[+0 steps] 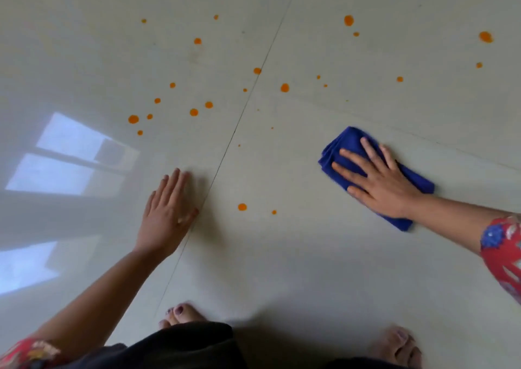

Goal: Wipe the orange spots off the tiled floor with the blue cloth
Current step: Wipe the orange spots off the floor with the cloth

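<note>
My right hand (377, 182) lies flat on the blue cloth (342, 143), fingers straight and spread, pressing it to the tiled floor (282, 270); nothing is curled round it. The cloth is folded into a thick pad. Its far corner shows beyond my fingertips and its near end sticks out under my wrist, while my palm hides the middle.

My left hand (166, 213) rests open on the floor, fingers straight and together, the thumb just beside a dark grout line (245, 109) that runs diagonally up the tiles.

The orange spots (242, 207) are apart from the cloth. Two sit on the bare stretch between my hands, and most are scattered farther out, on both sides of the grout line. A few at the top edge are cut off by the frame. A fainter joint crosses behind the cloth to the right.

The tiles near me are bare. A pale window reflection (70, 154) glares on the left and washes out the surface there.

My red patterned sleeve (504, 247) is cut off at the right edge. My toes (183, 313) show at the bottom, partly covered by dark fabric (183, 346); the right foot (397, 343) is blurred.
</note>
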A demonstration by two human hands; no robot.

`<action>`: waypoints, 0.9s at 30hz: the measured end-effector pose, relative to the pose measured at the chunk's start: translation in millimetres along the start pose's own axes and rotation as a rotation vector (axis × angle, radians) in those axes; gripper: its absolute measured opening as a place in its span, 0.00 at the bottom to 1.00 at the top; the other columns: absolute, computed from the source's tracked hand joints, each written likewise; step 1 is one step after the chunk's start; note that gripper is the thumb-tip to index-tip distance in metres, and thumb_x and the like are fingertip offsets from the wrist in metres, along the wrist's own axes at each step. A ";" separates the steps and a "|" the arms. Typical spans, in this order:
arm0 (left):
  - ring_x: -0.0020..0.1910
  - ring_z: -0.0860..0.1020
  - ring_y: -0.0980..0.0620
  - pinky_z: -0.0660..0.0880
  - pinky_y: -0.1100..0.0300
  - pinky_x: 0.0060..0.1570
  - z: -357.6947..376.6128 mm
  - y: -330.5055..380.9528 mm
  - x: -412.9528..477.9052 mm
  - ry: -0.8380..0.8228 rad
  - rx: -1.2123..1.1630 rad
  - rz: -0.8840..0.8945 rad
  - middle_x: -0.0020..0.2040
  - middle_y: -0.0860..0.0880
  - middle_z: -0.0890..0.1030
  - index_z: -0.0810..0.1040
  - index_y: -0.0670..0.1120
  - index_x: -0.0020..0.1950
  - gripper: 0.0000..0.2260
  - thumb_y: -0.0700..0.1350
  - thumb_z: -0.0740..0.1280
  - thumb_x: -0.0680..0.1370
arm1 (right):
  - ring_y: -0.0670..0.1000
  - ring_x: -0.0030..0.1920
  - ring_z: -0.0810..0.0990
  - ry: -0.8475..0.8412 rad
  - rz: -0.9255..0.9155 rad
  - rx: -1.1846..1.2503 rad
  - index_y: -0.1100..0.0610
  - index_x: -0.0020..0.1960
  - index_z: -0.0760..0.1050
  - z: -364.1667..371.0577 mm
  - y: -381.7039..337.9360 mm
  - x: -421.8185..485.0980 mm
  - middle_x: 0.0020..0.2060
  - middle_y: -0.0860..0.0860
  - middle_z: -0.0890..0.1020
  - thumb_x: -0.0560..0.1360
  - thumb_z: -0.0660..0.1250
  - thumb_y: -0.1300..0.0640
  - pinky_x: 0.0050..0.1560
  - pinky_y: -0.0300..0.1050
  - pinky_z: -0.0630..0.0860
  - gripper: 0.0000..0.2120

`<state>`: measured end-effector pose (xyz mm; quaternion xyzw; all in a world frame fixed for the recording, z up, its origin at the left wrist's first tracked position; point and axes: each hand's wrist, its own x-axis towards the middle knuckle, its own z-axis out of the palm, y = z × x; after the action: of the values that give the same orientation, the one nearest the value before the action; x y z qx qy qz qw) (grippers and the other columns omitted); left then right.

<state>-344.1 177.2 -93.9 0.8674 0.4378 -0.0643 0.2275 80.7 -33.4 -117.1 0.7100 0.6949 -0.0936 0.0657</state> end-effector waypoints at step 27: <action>0.78 0.43 0.56 0.43 0.54 0.76 27.5 -26.5 -14.4 0.196 -0.007 -0.140 0.80 0.55 0.48 0.47 0.52 0.80 0.28 0.57 0.47 0.81 | 0.57 0.76 0.61 0.158 -0.023 0.075 0.52 0.77 0.60 -22.9 -172.4 143.0 0.77 0.52 0.62 0.81 0.50 0.49 0.74 0.52 0.52 0.25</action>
<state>-371.3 167.9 -122.8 0.8361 0.5176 0.0066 0.1817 -88.1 115.5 -120.5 0.7090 0.7020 -0.0642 -0.0169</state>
